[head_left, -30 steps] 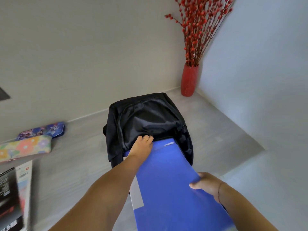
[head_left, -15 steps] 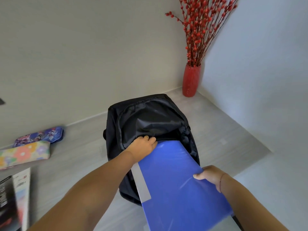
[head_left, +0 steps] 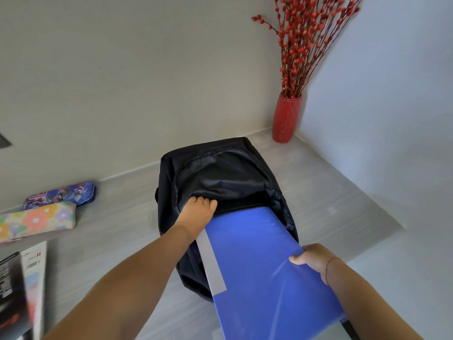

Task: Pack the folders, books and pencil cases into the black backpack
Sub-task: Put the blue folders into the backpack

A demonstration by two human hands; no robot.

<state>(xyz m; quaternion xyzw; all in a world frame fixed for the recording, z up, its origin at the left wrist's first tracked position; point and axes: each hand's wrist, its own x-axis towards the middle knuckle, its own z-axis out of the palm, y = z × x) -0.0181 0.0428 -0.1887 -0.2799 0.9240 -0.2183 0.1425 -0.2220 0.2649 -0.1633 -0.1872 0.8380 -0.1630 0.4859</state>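
Note:
The black backpack [head_left: 220, 168] lies on the grey table with its main opening facing me. My left hand [head_left: 197, 213] grips the near edge of the flap and holds the opening apart. My right hand [head_left: 312, 260] holds the right edge of a blue folder [head_left: 257, 266] with a grey spine strip. The folder's far end sits at the mouth of the opening. A floral pencil case [head_left: 36, 220] and a blue cartoon pencil case [head_left: 61, 195] lie at the left. Books [head_left: 22, 290] lie at the lower left, partly cut off.
A red vase [head_left: 286, 117] with red berry branches stands in the back right corner against the walls. The grey table [head_left: 343, 197] ends in an edge at the right, close to the backpack.
The blue folder's far end has moved up to the backpack's opening. My left hand has shifted from the folder's top onto the flap edge, lifting it. My view has tilted slightly.

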